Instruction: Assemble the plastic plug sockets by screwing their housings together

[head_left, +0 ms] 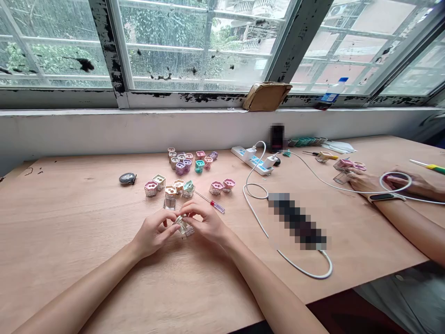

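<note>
Clear square case [183, 227] held between left hand [152, 233] and right hand [204, 222].

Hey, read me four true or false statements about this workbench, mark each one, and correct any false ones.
1. The left hand and right hand both hold a small clear plastic piece. True.
2. The power strip sits on the window sill. False: the power strip lies on the wooden table.
3. A small screwdriver lies beside the coloured plastic pieces. True.
4. The co-worker's wrist is bare. False: a dark wristband sits on the co-worker's wrist.
</note>
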Demonstrator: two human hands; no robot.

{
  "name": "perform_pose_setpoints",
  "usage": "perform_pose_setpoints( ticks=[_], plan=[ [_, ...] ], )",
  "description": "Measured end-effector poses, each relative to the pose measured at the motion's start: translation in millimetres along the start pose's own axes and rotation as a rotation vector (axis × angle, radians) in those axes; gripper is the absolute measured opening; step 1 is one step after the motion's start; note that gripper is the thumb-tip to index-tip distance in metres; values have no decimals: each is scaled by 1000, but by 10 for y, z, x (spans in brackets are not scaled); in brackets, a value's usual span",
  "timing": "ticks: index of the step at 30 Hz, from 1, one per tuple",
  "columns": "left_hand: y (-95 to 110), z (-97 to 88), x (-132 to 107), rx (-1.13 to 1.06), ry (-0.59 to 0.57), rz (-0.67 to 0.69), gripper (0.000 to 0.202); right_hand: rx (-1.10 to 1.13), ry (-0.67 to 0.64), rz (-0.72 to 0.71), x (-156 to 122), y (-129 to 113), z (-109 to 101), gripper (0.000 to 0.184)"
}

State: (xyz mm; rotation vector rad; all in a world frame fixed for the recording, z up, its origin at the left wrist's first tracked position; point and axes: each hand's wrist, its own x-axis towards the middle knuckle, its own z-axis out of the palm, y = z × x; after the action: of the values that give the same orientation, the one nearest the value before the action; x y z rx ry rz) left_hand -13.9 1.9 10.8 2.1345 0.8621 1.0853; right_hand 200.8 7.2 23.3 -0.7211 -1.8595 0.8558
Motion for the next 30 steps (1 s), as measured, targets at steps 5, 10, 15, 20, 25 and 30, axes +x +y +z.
perform_pose_setpoints(
  ticks=[5, 10, 15, 20, 25, 30],
  plan=[
    [19, -13, 26, -96, 42, -49, 15, 1, -13, 96, -19, -1, -69, 21],
    [-5, -5, -3, -167, 118, -178, 22, -205, -177, 120, -35, 45, -223, 41],
    [-43, -7, -12, -163, 126, -169, 24, -418, -345, 214, -44, 20, -265, 48],
    [-74, 11, 8, -268, 129, -141, 33, -445, -356, 205, -48, 10, -222, 25],
    [-68, 16, -2, -251, 105, -155, 44, -238, -134, 221, -54, 22, -235, 22],
    [-19, -1, 2, -179, 49, -132, 33, -183, -31, 182, -57, -24, -208, 22]
  ],
)
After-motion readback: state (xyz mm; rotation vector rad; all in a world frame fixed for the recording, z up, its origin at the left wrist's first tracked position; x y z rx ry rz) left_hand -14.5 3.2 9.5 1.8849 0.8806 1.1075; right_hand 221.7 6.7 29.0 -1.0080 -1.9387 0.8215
